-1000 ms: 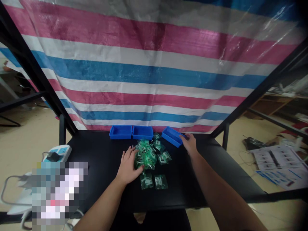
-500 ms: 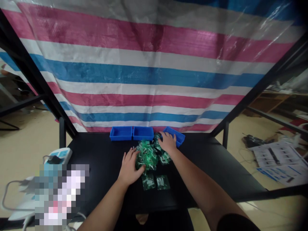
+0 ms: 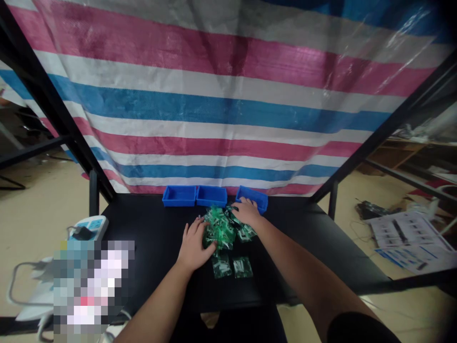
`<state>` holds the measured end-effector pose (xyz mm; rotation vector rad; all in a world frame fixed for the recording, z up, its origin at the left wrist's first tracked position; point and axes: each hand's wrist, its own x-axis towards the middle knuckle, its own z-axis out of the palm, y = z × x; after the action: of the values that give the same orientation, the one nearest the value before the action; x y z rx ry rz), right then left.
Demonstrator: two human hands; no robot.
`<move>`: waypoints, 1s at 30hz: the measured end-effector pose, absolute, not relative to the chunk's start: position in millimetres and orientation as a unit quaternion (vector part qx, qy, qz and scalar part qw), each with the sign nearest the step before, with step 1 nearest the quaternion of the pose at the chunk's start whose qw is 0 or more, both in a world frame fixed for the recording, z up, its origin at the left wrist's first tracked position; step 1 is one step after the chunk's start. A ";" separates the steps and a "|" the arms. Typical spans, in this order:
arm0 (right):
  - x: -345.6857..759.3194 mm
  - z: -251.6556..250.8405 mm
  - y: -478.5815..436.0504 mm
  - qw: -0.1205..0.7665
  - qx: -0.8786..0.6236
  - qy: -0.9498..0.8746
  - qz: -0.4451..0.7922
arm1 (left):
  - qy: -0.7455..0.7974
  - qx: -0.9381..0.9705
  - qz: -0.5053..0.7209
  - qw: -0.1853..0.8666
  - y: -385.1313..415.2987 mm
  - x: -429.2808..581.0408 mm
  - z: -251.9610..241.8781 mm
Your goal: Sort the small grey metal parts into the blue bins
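My left hand [image 3: 194,244] lies with its fingers spread against the left side of a heap of small clear and green plastic packets [image 3: 219,228]. My right hand [image 3: 248,212] reaches to the right blue bin [image 3: 262,202]; its fingers reach over the front wall and the thumb stays outside, near the packets. The grip on the wall is partly hidden by the hand. Two flat packets lie apart, nearer to me: a left packet [image 3: 222,267] and a right packet [image 3: 243,267], with pale pieces inside.
A middle blue bin [image 3: 212,203] and a left blue bin [image 3: 179,203] stand side by side at the back of the black table [image 3: 150,247]. Behind them hangs a striped sheet [image 3: 221,114]. A power strip [image 3: 89,228] with cables is at the left edge.
The right blue bin has shifted left and turned straighter along the back edge, with my right hand at it. My left hand has stayed beside the heap.
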<state>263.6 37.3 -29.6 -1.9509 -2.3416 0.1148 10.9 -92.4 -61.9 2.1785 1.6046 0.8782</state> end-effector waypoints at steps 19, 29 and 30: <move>261.1 -25.7 25.9 0.165 -0.547 -0.819 0.057 | 0.555 0.761 0.303 0.147 -93.4 11.0 -59.4; 262.3 -16.4 -11.7 0.412 -0.493 -0.766 -0.012 | 0.558 0.747 0.327 0.154 -93.0 9.0 -62.2; 263.5 -15.0 -22.6 0.423 -0.491 -0.761 -0.006 | 0.558 0.746 0.330 0.156 -92.8 8.8 -61.8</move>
<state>263.5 -22.6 -15.0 -1.2284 -1.9058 -0.0151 8.8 -92.8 -61.8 2.1346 1.5967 0.9436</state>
